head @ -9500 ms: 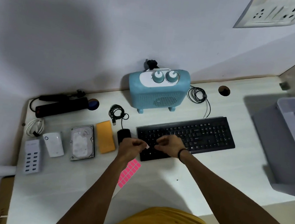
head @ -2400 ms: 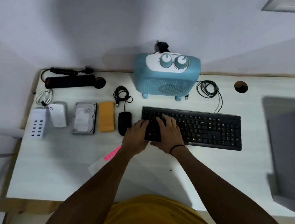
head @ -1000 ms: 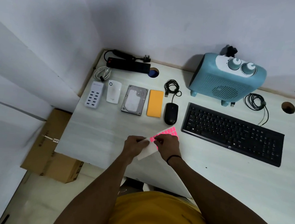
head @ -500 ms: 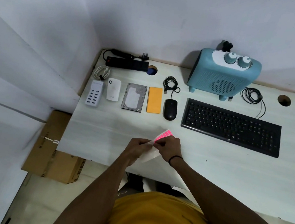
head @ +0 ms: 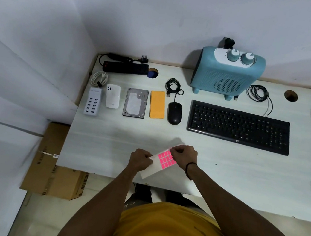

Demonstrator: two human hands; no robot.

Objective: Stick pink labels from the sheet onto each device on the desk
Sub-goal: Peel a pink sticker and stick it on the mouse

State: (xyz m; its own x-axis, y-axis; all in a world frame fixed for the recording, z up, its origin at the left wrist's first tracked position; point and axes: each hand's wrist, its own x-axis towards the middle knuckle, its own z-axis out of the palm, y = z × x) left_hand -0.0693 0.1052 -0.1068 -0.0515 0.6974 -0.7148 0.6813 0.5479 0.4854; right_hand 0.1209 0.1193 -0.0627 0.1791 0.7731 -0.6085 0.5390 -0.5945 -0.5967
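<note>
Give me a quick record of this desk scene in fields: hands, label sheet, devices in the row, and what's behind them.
left hand: pinching label sheet
right hand: fingers at sheet's far edge
front row, left to right: USB hub, white plug unit, hard drive, orange device, mouse, keyboard
behind: power strip, blue heater

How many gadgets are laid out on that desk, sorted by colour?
Black: 3, the power strip, mouse and keyboard
White: 2, the multi-port charger and plug-in unit
Silver: 1, the hard drive
Orange: 1, the flat slab
Light blue: 1, the heater
Total: 8
</note>
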